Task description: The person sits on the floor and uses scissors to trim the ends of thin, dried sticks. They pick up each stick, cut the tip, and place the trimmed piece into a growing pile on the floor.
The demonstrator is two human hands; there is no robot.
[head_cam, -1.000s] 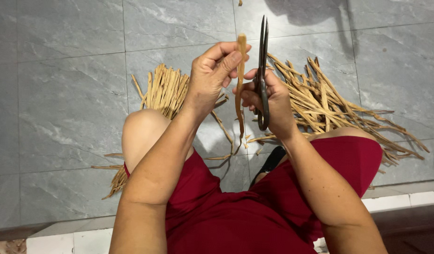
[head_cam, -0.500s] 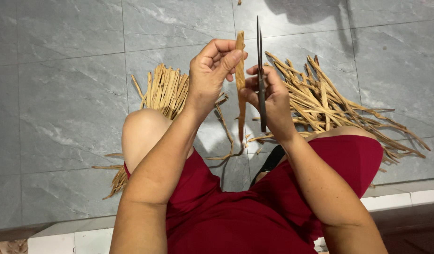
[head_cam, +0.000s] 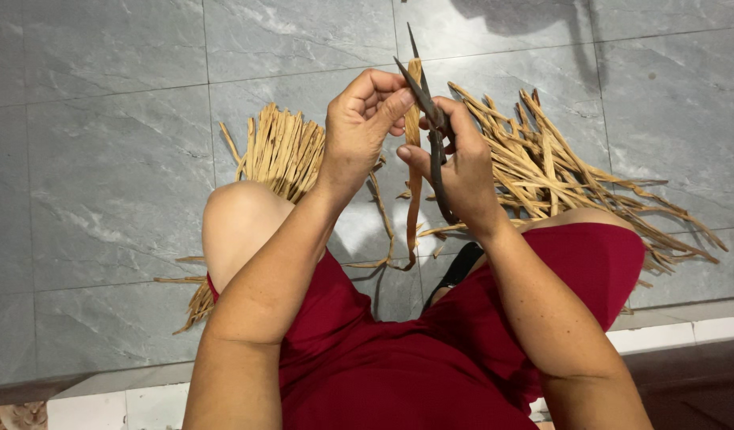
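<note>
**Scissors open on a dried strip**

The left hand (head_cam: 359, 127) pinched the top of a long tan strip (head_cam: 412, 183) between thumb and curled fingers, holding it upright above the lap. The strip hung down between the knees, its lower end curling toward the floor (head_cam: 104, 159). The right hand (head_cam: 462, 171) gripped dark scissors (head_cam: 431, 119), fingers closed round the handles, which were mostly hidden by the palm. The blades stood parted in a narrow V, one tip pointing up past the strip, the other angled toward the left thumb; they crossed the strip near its top, just beside the left fingertips. Whether the blades touched the strip could not be told.

Behind the left hand lay a bundle (head_cam: 283, 147) of similar strips, fairly straight and close together, running under the bare left knee (head_cam: 240, 223). To the right sprawled a looser pile (head_cam: 566, 175), its pieces fanned across the grey tiles. The person sat in a red garment (head_cam: 383, 366) on a pale ledge (head_cam: 685, 330).
</note>
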